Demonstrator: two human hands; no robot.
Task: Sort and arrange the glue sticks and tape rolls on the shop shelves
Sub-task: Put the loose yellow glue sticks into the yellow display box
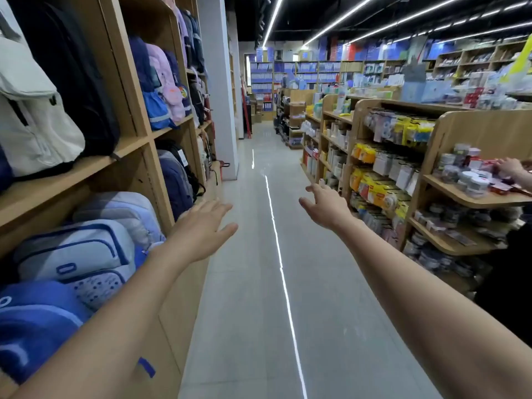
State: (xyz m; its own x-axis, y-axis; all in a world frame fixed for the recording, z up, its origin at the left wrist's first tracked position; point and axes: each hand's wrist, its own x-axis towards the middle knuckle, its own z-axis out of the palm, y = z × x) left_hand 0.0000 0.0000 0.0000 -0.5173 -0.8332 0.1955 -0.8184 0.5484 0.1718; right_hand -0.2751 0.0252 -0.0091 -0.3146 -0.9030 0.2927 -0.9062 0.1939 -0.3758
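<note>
Both hands are in the air over the aisle floor (253, 283), stretched forward and well apart from each other. The left hand (205, 226) has its fingers straight and spread, and it holds nothing. The right hand (324, 208) is also spread, with relaxed fingers, and it is empty too. Neither hand touches any shelf or product.

The tape rolls (467, 180) stand in a loose group on a rounded shelf (472, 198), to the right of the right hand and a little beyond it, out of reach for now. Some small red boxes lie beside them. Glue sticks I cannot make out for sure; the things there are too small and blurred. Another person's hand (511, 167) rests among the goods on that same shelf, at the far right edge. More rolls seem to lie on the lower shelves under it.

To the left of the left hand there are only backpacks (86, 249), which have no part in this task.

In my judgement the sorting by these hands is not under way at this moment: nothing is picked up, and the rolls look mixed rather than in rows. Almost all of the work seems left to do.
</note>
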